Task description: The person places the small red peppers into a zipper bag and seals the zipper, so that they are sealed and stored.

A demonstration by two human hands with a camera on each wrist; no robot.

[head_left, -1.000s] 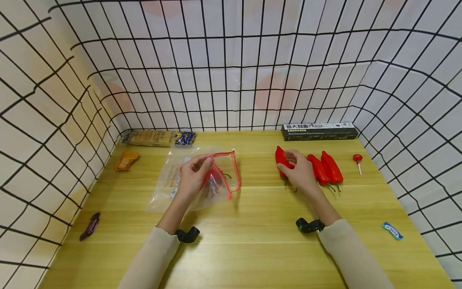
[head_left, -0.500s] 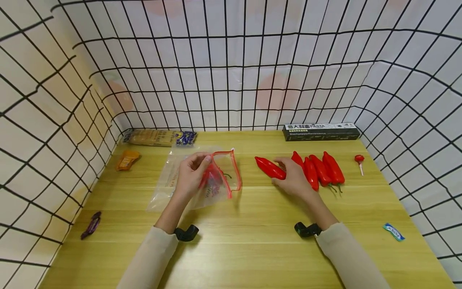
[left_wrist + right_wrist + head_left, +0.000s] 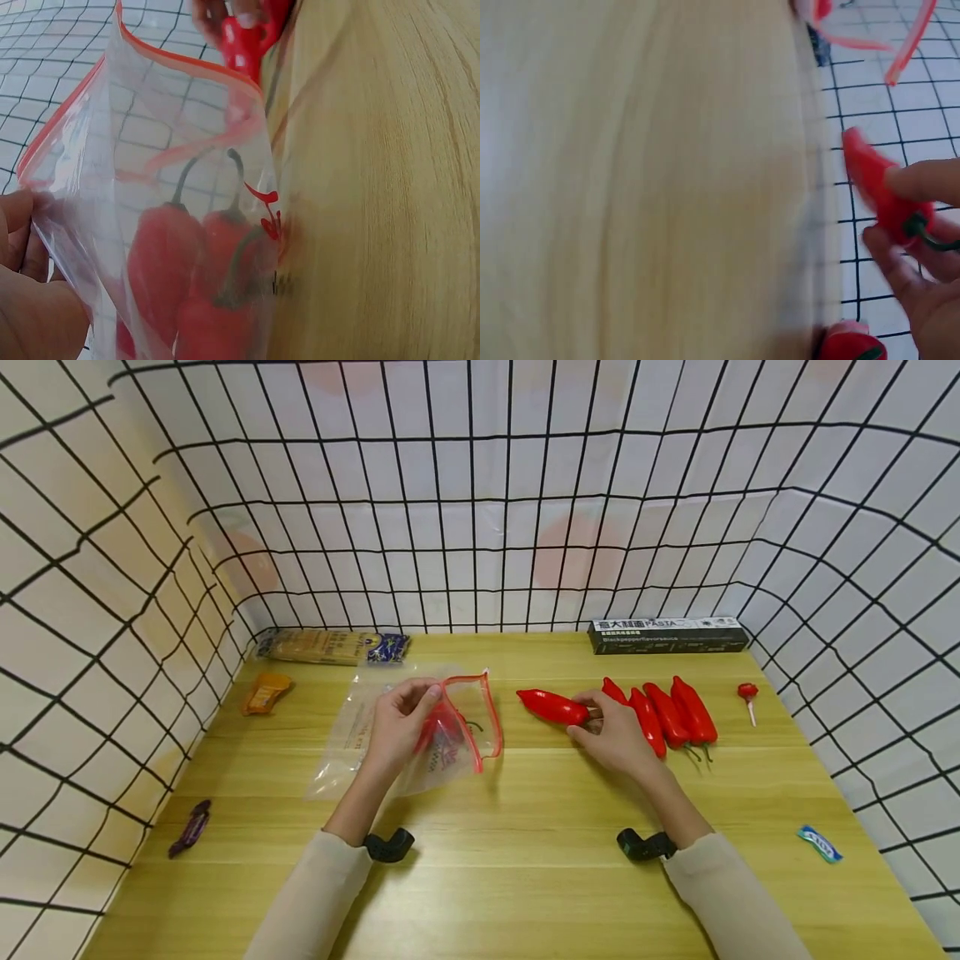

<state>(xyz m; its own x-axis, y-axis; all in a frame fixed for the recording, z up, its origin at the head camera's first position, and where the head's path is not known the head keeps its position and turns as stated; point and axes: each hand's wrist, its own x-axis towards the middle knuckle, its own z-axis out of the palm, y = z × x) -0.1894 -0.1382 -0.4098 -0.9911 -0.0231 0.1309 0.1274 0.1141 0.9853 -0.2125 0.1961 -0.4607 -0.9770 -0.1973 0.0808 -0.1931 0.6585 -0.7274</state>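
Observation:
My left hand (image 3: 401, 718) pinches the edge of a clear zip bag (image 3: 352, 743) with a red seal strip, its mouth spread toward the right. Inside the bag, in the left wrist view, lie several red peppers (image 3: 161, 262) with green stems. My right hand (image 3: 617, 733) holds one red pepper (image 3: 551, 706) near its stem end between thumb and fingers, tip pointing left toward the bag mouth. The pepper and the bag are apart. Beside the right hand, several more red peppers (image 3: 693, 710) lie in a row on the table.
At the back stand a black pasta box (image 3: 670, 636) on the right and a packet of noodles (image 3: 326, 646) on the left. An orange packet (image 3: 266, 693), a purple-wrapped candy (image 3: 190, 829), a red lollipop (image 3: 747, 692) and a blue-white candy (image 3: 820, 843) lie near the sides. Black wire mesh (image 3: 487, 493) encloses the table.
My right hand has taken one pepper from the row, turned it tip-left and brought it a little toward the bag. The left hand and bag have barely moved.

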